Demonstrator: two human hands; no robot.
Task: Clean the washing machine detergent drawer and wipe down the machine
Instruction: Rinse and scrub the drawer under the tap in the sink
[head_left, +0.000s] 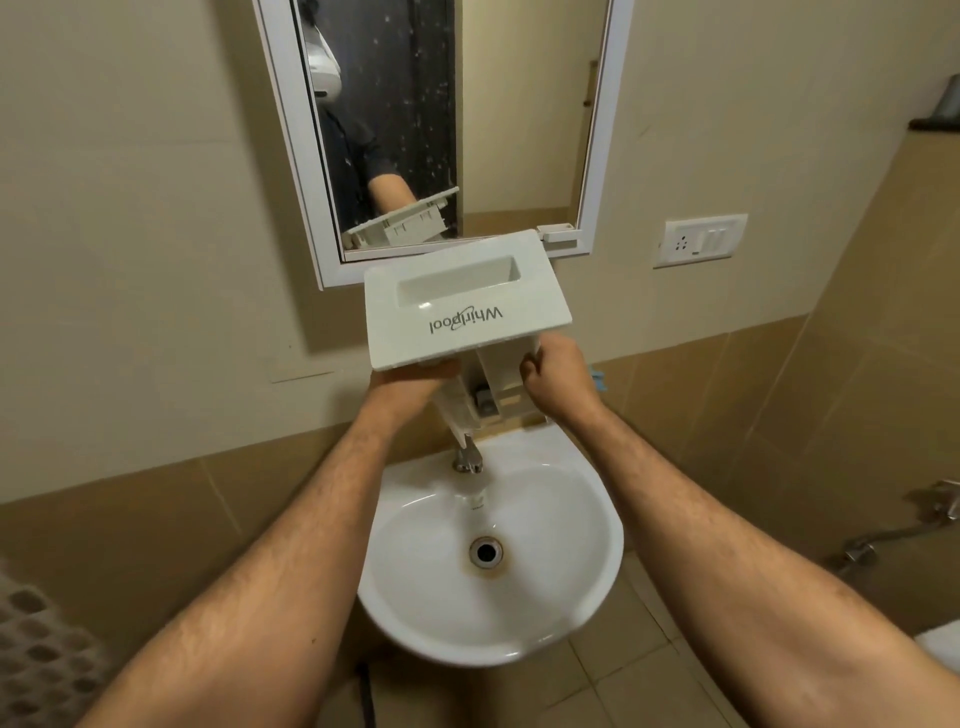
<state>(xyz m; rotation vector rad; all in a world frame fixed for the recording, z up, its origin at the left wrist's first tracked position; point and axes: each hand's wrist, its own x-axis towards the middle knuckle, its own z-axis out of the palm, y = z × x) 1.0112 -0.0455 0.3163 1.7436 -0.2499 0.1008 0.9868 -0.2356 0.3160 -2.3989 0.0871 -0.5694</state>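
Note:
A white detergent drawer (462, 306) is held up above the sink (582, 582), front panel facing me with its printed brand name upside down. The drawer's body points down and away toward the tap (467, 457). My left hand (410, 376) grips the panel's lower left edge from beneath. My right hand (558, 376) is closed around the drawer's right side behind the panel. The washing machine is not in view.
A white-framed mirror (592, 156) hangs on the wall behind the drawer and reflects it. A switch and socket plate (698, 240) sits to the right. Plumbing taps (883, 535) project at the far right. A grey perforated basket (36, 649) is at the lower left.

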